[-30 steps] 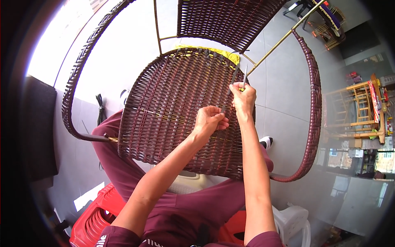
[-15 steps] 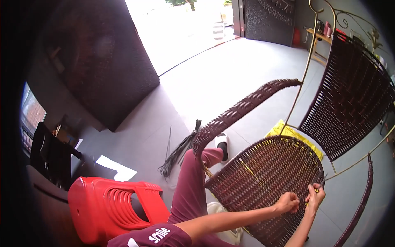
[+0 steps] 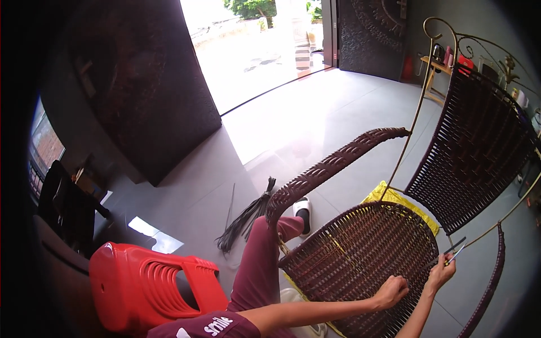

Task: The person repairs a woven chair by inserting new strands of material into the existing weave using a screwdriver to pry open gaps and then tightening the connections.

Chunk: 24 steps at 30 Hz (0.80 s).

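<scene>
A dark brown woven chair on a thin gold metal frame stands before me, its seat tilted toward my hands. My right hand, at the seat's right edge, is closed round a slim pointed metal tool with yellow on its handle. Beside the tool's shaft shows a narrow dark strip; whether it is held too, I cannot tell. My left hand rests over the lower right of the seat, fingers curled in. What its fingers grip, if anything, is hidden.
A red plastic stool is at my left. On the floor lie a bundle of dark strips and white sheets. Yellow material is behind the seat. The woven armrest arches over my knee. A dark door stands open.
My right hand has moved slightly right along the seat's edge, and its tool now points up to the right. My left hand stays low over the seat. The view has tilted up slightly.
</scene>
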Available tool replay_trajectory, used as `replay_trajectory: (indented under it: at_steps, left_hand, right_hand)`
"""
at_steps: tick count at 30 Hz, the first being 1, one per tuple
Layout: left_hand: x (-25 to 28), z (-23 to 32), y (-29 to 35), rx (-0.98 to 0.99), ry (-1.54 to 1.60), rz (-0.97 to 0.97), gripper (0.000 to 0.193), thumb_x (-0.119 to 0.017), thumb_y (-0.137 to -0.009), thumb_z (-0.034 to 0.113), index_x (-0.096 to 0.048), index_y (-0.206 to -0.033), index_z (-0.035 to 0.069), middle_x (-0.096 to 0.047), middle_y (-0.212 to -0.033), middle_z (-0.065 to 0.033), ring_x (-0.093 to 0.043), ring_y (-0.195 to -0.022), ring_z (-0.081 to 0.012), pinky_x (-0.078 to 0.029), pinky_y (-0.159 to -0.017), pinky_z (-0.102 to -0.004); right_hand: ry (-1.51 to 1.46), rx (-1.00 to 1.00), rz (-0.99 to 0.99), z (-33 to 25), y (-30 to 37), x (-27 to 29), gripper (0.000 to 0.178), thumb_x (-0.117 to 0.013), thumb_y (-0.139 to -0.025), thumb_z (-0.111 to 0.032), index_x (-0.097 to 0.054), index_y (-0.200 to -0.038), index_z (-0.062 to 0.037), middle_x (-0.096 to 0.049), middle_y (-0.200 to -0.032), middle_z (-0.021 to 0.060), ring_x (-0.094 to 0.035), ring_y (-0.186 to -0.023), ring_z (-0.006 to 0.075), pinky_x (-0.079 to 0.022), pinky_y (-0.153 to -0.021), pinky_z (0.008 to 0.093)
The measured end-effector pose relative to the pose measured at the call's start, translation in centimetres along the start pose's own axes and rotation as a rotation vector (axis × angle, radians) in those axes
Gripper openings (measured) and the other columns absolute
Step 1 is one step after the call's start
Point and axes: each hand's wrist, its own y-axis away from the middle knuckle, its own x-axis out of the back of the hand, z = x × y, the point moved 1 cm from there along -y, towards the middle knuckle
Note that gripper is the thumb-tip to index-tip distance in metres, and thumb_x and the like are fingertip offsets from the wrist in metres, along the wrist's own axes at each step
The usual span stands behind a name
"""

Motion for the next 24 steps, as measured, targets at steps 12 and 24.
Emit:
replay_trajectory:
  at_steps: [12,24]
  left_hand:
    - [0.1,0.6,-0.4,0.176,0.012,0.023,0.016,-0.056,-0.081,0.013,-0.058,-0.085,-0.003,-0.061,-0.075,-0.0182,-0.059,-0.072,-0.0346,-0.045,-0.064,-0.0422]
    - [-0.4,-0.4,-0.6,0.029,0.010,0.058,0.012,-0.057,-0.080,0.010,-0.056,-0.084,-0.002,-0.053,-0.081,-0.0144,-0.055,-0.078,-0.0310,-0.044,-0.067,-0.0391]
  right_hand:
    - [-0.137,-0.381,-0.274,-1.0,3.9,-0.2,0.016,-0.063,-0.082,-0.013,-0.057,-0.087,0.0009,-0.055,-0.064,0.0028,-0.035,-0.033,0.0068,-0.027,-0.030,0.0238]
    - [0.068,-0.186,-0.275,0.8,5.1,0.1,0.018,-0.060,-0.085,-0.014,-0.052,-0.089,0.0016,-0.048,-0.056,0.0026,-0.037,-0.035,0.0086,-0.028,-0.032,0.0252]
